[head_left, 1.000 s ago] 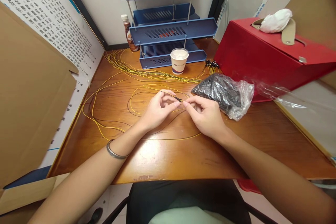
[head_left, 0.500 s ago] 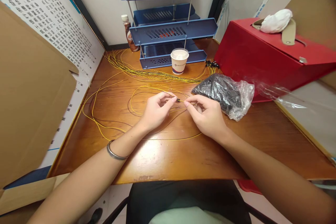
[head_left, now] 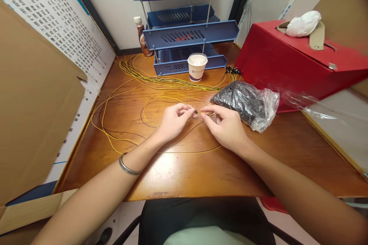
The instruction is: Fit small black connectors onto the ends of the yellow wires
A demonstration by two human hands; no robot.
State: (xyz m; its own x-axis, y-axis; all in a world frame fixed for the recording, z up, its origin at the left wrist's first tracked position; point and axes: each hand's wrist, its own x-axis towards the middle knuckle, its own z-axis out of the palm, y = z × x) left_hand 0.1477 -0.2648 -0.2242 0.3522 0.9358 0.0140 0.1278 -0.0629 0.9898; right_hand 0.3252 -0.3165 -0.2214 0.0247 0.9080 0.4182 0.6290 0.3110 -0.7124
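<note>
Brown wooden table [head_left: 184, 176], loose yellow wires [head_left: 172, 81], plastic bag [head_left: 250, 105], paper cup [head_left: 197, 69], blue rack [head_left: 191, 36], red box [head_left: 276, 65]

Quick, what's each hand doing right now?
Left hand: closed, fingers pinching a small black connector.
Right hand: closed, fingers pinching the thin yellow wire beside it.

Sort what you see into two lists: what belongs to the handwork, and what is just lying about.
Seemingly in the work:
- left hand, pinching small black piece
- right hand, holding yellow wire
- wire bundle
- dark-filled plastic bag

Just lying about:
- paper cup
- bottle
- blue rack
- red box
</note>
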